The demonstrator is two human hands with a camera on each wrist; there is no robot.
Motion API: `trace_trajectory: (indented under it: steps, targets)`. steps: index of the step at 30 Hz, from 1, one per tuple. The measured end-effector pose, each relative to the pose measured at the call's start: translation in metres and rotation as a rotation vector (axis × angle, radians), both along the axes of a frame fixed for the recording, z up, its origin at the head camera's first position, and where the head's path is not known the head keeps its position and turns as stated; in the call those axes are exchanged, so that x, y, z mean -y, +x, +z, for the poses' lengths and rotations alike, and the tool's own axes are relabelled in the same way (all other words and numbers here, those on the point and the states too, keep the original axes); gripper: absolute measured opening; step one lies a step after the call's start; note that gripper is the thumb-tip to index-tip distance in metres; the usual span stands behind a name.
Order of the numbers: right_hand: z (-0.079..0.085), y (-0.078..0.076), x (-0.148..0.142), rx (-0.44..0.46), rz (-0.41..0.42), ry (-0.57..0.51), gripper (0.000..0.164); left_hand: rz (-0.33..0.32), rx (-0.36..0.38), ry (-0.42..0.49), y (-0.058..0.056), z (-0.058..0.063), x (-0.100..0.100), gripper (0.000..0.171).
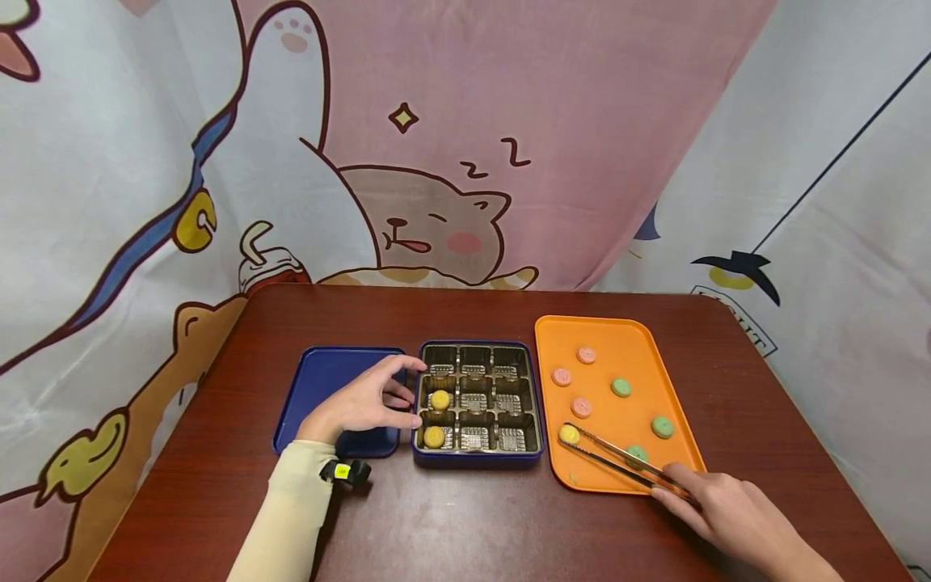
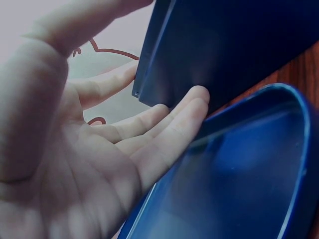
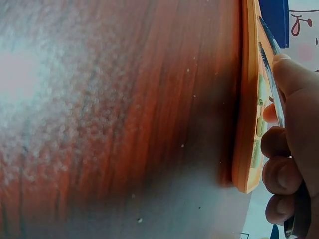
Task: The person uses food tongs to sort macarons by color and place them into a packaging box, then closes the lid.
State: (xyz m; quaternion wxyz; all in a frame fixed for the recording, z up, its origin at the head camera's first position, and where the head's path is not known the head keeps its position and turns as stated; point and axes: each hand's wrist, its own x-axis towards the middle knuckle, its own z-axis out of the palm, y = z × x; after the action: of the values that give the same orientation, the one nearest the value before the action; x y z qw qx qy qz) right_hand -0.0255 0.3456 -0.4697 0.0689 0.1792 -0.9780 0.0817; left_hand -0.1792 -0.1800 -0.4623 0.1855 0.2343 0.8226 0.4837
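Tongs (image 1: 618, 469) in right hand (image 1: 735, 513), around yellow disc (image 1: 570, 435), backdrop (image 1: 596, 81) reading "ZZ"

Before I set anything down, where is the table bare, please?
The table is bare in front of and behind the blue nine-compartment box, and right of the orange tray. Crowded: between blue lid and box, with left hand; tray's near end, with tongs.

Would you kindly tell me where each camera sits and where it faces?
Head: on the head, facing forward and down at table, blue box and orange tray; left hand and right hand show.
Left wrist: on that wrist, facing the blue box and blue lid; left hand shows.
Right wrist: on that wrist, facing the table and tongs; right hand shows.
Head and right wrist share the orange tray and tongs.
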Motion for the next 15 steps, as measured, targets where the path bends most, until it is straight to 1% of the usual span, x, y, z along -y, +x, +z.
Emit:
trace_trajectory:
  steps: [10, 15]
  targets:
    - [-0.0002, 0.0005, 0.0017, 0.006, -0.006, -0.007, 0.018, 0.002, 0.004, 0.001, 0.0011, 0.0018, -0.0007, 0.081]
    - [-0.0003, 0.0006, 0.0023, 0.027, -0.012, -0.009, 0.017, 0.000, 0.000, 0.000, 0.0015, 0.0019, -0.0005, 0.081]
